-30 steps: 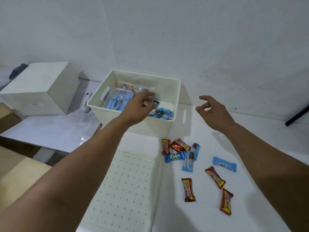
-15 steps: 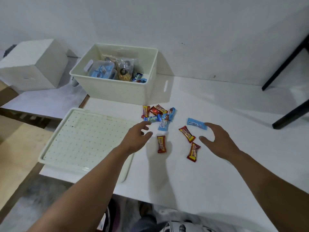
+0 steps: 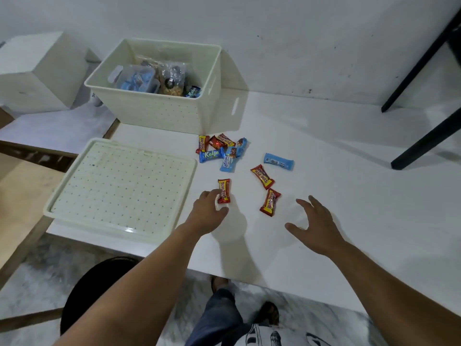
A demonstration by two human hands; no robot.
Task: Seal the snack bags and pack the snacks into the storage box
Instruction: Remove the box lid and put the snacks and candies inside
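Since a moment ago my left hand (image 3: pixel 208 216) has dropped onto the small red foil-wrapped snack bar (image 3: pixel 223 191), pinching it for packing, while my right hand (image 3: pixel 314 227) hovers spread, holding nothing.

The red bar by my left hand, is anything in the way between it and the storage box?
A cluster of snack bars lies on the table between the red bar and the storage box, so sliding it would hit them. The box is open-topped, its lid set aside to the left; lifting over the pile looks clear. The left hand touches the bar.
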